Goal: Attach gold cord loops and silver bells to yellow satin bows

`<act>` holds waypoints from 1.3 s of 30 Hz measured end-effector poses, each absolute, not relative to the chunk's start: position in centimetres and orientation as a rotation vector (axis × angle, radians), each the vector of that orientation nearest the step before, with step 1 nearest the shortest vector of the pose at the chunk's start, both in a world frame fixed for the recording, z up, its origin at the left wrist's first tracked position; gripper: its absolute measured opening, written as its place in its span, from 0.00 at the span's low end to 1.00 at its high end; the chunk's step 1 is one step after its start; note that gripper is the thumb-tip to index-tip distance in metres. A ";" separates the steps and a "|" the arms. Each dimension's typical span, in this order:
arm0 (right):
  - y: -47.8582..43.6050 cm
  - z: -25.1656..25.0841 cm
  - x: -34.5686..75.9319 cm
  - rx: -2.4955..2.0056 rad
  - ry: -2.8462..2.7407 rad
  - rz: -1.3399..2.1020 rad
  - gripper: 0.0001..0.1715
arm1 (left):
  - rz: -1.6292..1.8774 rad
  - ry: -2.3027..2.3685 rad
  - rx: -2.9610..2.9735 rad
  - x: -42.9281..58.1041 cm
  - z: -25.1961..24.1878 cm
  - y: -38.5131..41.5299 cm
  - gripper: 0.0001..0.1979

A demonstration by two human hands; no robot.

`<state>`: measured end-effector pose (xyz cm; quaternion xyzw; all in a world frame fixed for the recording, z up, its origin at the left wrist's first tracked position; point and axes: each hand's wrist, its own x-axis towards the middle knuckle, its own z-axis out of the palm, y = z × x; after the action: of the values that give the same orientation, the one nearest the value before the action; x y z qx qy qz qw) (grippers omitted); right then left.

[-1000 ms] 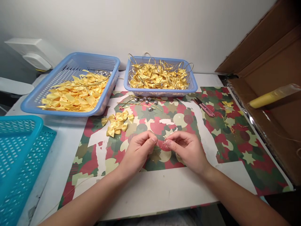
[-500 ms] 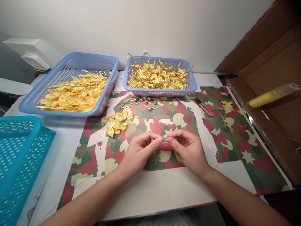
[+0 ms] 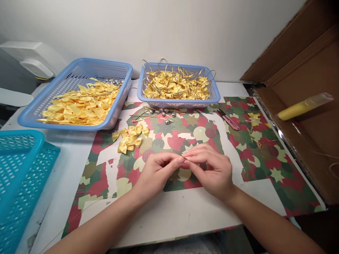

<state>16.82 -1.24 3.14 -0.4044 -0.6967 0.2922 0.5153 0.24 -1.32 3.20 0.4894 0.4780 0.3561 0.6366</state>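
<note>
Fingertip to fingertip, my left hand [image 3: 159, 173] and my right hand [image 3: 212, 169] meet above the patterned sheet. Both are closed in a pinch on a thin cord [image 3: 172, 161], of which only a little shows; the rest is hidden by my fingers. Beyond them lie several silver bells [image 3: 167, 122] and straight gold cords [image 3: 140, 116]. A small heap of yellow ribbon bows [image 3: 130, 137] is to the left of the bells.
A blue basket [image 3: 59, 128] at back left holds bows and bells. Another blue basket [image 3: 178, 103] holds bows with looped gold cords. Pink-handled snips [image 3: 231, 122] lie right of centre. A teal basket [image 3: 49, 165] stands left, and a cardboard box [image 3: 299, 60] right.
My right hand has turned, its fingers now stretched further over toward the left fingertips. The left hand keeps its pinch almost in place. The whole view has shifted slightly.
</note>
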 end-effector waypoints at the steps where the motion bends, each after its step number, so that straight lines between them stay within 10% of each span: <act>1: -1.2 3.1 16.9 -0.961 -1.690 0.673 0.08 | 0.807 1.088 1.116 0.2 3.2 -1.3 0.16; 22: -0.6 2.9 17.8 -0.891 -1.705 0.634 0.10 | 1.177 1.277 1.540 -1.9 3.5 -0.3 0.15; 39: -1.1 2.3 17.4 -0.994 -1.639 0.846 0.08 | 0.713 1.033 1.289 -0.4 3.7 -1.4 0.16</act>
<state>17.42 -1.13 2.28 -0.4108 -0.6775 0.3498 0.4998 -0.41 -1.41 3.69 0.5609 0.4496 0.3102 0.6221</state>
